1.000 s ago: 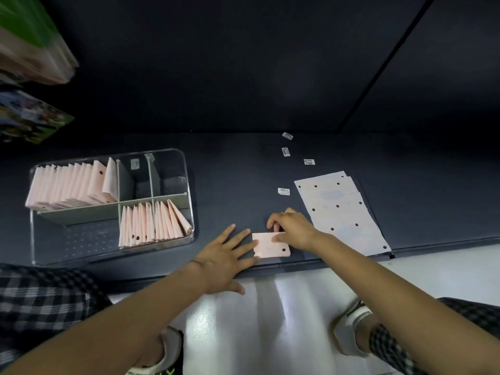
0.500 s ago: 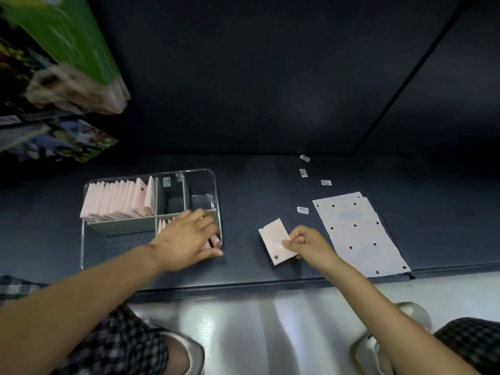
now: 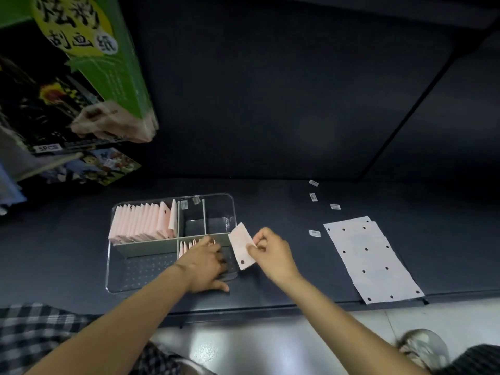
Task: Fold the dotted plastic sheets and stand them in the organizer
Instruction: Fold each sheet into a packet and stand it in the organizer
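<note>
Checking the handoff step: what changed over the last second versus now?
The right hand lifted the folded sheet off the shelf, where both hands had pressed it flat, and carried it left to the organizer's right edge, pinched. The left hand let go of it and moved into the front right compartment, on the folded sheets standing there. The flat dotted sheets and the back row stayed put.

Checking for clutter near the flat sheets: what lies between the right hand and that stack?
In the head view, one small white label lies on the dark shelf between the right hand and the flat dotted sheets; otherwise bare.
</note>
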Action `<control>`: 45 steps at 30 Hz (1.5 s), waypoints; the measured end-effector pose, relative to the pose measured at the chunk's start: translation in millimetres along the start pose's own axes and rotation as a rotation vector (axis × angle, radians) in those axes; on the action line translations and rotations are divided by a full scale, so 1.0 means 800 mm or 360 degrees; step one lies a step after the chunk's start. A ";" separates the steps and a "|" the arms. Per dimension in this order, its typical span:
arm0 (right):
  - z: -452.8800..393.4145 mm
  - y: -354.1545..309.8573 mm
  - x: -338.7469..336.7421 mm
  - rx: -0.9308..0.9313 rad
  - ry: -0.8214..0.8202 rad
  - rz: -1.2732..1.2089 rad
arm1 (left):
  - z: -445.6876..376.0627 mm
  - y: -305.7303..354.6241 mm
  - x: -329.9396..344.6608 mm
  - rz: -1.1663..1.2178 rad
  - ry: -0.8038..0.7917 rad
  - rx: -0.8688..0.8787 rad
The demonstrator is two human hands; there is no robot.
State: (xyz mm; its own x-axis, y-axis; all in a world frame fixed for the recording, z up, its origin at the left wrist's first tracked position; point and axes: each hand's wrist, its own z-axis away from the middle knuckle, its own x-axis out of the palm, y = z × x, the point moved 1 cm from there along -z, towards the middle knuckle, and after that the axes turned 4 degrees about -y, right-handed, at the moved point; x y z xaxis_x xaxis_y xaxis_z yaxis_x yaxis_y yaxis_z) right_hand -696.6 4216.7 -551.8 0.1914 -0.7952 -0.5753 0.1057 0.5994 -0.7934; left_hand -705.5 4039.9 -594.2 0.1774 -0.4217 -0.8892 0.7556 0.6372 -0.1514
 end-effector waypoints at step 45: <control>0.100 0.281 -0.171 0.0404 0.0337 0.0757 | -0.036 0.098 -0.048 0.0457 0.0770 0.0184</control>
State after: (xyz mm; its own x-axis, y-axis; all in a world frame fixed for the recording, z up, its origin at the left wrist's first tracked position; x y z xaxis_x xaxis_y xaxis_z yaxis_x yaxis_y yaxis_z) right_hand -620.9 4467.6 -635.2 0.0784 -0.4185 -0.9048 0.2914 0.8776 -0.3806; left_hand -671.4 4125.1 -584.3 0.0979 0.1186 -0.9881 0.7887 0.5963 0.1497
